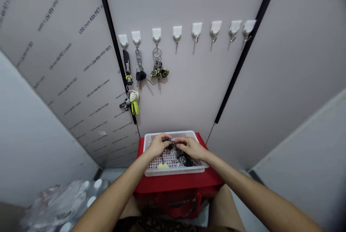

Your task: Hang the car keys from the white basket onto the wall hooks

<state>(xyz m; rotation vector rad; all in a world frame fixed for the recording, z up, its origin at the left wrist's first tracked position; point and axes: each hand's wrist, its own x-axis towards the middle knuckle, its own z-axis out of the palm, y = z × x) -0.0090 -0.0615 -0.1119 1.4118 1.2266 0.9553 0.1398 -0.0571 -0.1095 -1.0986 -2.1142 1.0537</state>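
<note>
1. Two hands low over a white basket (175, 171), left hand (156, 147) and right hand (190, 148), fingertips almost meeting at one dark key bunch (170, 146).
2. Left hand: mostly closed, thumb and fingers pinched on the dark key bunch from its left side.
3. Right hand: thumb and fingertips drawn together at the metal ring (173, 141) of the same bunch, palm down, remaining fingers loosely bent.
4. Dark key bunch: inside the outline of the basket, between both hands, toward the back half; too small to count single keys.
5. Also in basket: black car key (186, 160) with metal bits beside it, just below right hand; pale yellow scrap (163, 166) near the front edge, left of the car key.
6. Basket set on top of a red bag (151, 185), with a handle at the front, between the bare knees.
7. Eight white hooks (177, 31) in a row on the wall panel (186, 91) ahead, well above the basket.
8. Hung on the three leftmost, left to right: long black strap (127, 62) with yellow-green and pale charms below; dark keys (141, 75) on a linked ring; bronze-coloured charm (160, 72) under a large ring.
9. Lower left: white-capped bottles (91, 201) beside crumpled clear plastic (62, 199).
</note>
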